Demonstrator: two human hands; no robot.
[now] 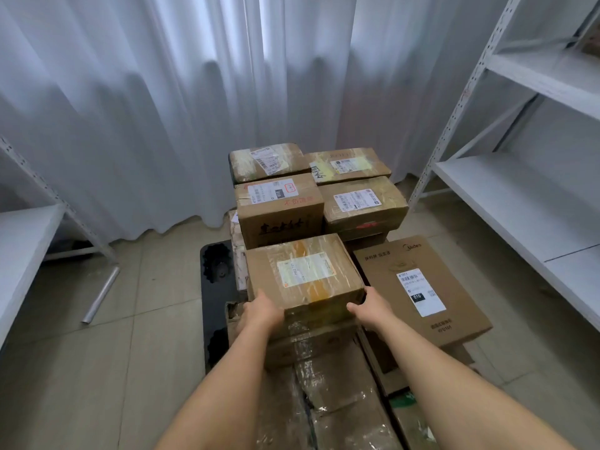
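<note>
My left hand [263,308] and right hand [370,305] hold the brown cardboard box with clear tape and a white label [305,271] by its near corners, fingers clamped round its left and right sides. The box rests atop a stack of taped brown cartons [311,339] on a black pallet [212,306]. A larger flat brown carton [422,287] lies just beside it, to the right.

1. We see a tiled floor [146,368] carrying everything here.
2. On it we find a black platform [212,306], piled with cardboard boxes [341,401].
3. We spot a metal tube [100,295] lying on the tiles, near the left shelf [26,241].
4. Another shelf [506,196] stands on the right.
</note>
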